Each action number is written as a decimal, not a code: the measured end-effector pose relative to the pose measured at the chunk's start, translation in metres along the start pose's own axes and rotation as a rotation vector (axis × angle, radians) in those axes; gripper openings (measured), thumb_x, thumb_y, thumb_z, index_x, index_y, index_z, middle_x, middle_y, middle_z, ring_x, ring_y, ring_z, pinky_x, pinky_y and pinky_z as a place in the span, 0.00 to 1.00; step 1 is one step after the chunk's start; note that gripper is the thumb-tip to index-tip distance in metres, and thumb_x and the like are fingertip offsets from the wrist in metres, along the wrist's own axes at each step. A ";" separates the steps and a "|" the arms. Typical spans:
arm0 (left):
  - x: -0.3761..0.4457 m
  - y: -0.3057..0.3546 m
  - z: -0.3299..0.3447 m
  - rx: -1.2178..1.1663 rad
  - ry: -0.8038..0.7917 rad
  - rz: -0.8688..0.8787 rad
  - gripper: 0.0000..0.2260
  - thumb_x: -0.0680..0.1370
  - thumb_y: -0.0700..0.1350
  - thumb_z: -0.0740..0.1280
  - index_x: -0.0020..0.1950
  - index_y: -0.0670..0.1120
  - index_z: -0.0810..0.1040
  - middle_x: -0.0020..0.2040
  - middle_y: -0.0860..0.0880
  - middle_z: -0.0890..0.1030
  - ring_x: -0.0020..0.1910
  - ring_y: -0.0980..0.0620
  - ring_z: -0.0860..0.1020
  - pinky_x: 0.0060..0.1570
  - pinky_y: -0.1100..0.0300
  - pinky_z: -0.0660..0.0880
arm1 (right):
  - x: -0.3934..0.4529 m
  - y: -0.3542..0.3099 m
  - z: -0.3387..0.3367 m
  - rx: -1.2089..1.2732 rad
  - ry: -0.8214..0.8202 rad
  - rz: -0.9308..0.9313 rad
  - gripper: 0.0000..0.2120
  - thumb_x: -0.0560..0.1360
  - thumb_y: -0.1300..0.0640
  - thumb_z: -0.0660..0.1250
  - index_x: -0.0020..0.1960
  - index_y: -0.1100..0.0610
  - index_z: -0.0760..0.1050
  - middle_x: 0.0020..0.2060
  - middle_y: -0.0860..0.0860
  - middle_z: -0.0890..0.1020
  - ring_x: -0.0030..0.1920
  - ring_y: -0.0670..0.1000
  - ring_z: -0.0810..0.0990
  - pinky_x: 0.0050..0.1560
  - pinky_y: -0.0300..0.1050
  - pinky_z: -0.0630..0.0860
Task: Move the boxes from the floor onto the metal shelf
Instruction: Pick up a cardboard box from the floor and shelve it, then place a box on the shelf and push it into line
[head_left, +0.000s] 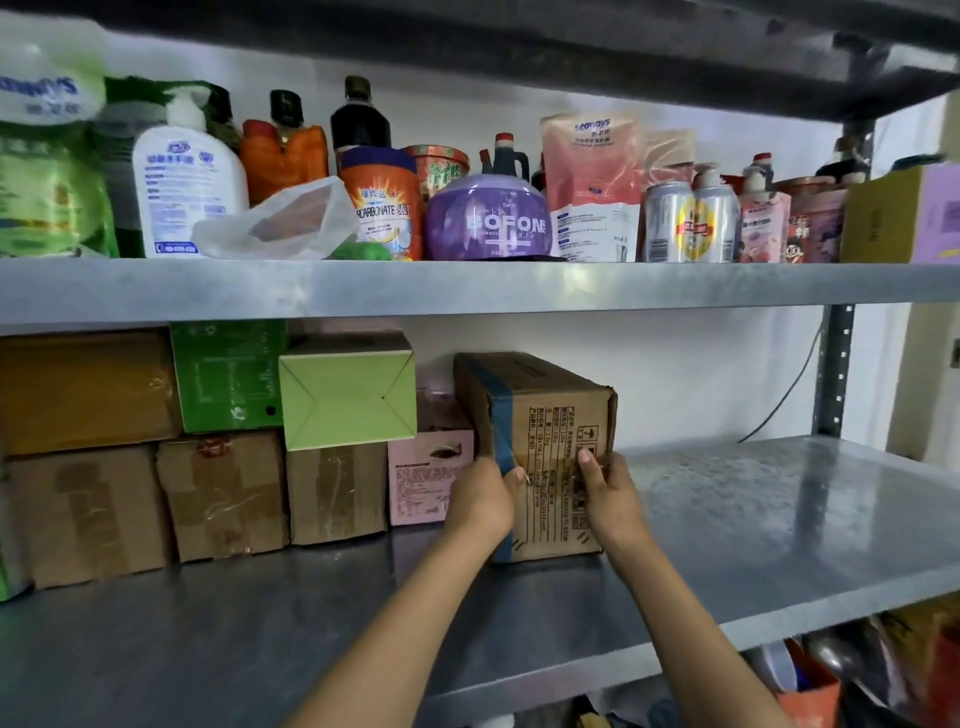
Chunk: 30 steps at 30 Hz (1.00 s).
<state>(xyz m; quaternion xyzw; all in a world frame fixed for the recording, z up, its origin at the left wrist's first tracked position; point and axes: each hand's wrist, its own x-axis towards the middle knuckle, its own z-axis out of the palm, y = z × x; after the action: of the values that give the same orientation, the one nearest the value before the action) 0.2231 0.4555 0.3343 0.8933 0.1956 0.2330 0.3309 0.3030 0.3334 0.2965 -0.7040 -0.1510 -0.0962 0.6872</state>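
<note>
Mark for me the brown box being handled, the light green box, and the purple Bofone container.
brown box (556, 415): head view, printed front face above the hands.
light green box (348, 400): head view, centre of its folded end face.
purple Bofone container (488, 218): head view, front of the dome.

Matt brown cardboard box with blue tape, dull mottled grey metal shelf, crinkled translucent plastic bag

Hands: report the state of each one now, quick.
Left hand: gripping the front left edge of the cardboard box on the shelf.
Right hand: pressed against that box's front face.
</note>
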 end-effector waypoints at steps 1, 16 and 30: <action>0.002 0.001 0.001 0.006 0.003 0.001 0.16 0.81 0.53 0.60 0.56 0.41 0.74 0.53 0.43 0.79 0.51 0.45 0.77 0.44 0.56 0.71 | 0.003 0.000 0.001 -0.020 0.013 -0.008 0.18 0.82 0.46 0.57 0.65 0.56 0.68 0.55 0.51 0.78 0.55 0.52 0.77 0.55 0.49 0.75; -0.009 -0.007 0.019 0.052 0.033 -0.058 0.21 0.82 0.54 0.55 0.54 0.37 0.76 0.52 0.39 0.79 0.52 0.39 0.77 0.45 0.53 0.71 | -0.008 0.004 -0.005 -0.095 0.022 -0.012 0.18 0.81 0.49 0.60 0.67 0.57 0.67 0.56 0.50 0.76 0.59 0.53 0.76 0.58 0.48 0.73; -0.125 0.017 0.067 0.187 -0.174 0.485 0.16 0.83 0.44 0.52 0.69 0.45 0.69 0.69 0.43 0.72 0.67 0.46 0.70 0.62 0.56 0.69 | -0.131 0.025 -0.131 -1.052 -0.089 -0.276 0.26 0.84 0.50 0.47 0.80 0.58 0.48 0.79 0.54 0.48 0.79 0.51 0.44 0.78 0.47 0.40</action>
<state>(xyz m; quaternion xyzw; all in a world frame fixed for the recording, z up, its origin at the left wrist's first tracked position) 0.1615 0.3467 0.2650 0.9574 -0.0324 0.2085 0.1972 0.1987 0.1919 0.2329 -0.9299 -0.2024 -0.2183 0.2162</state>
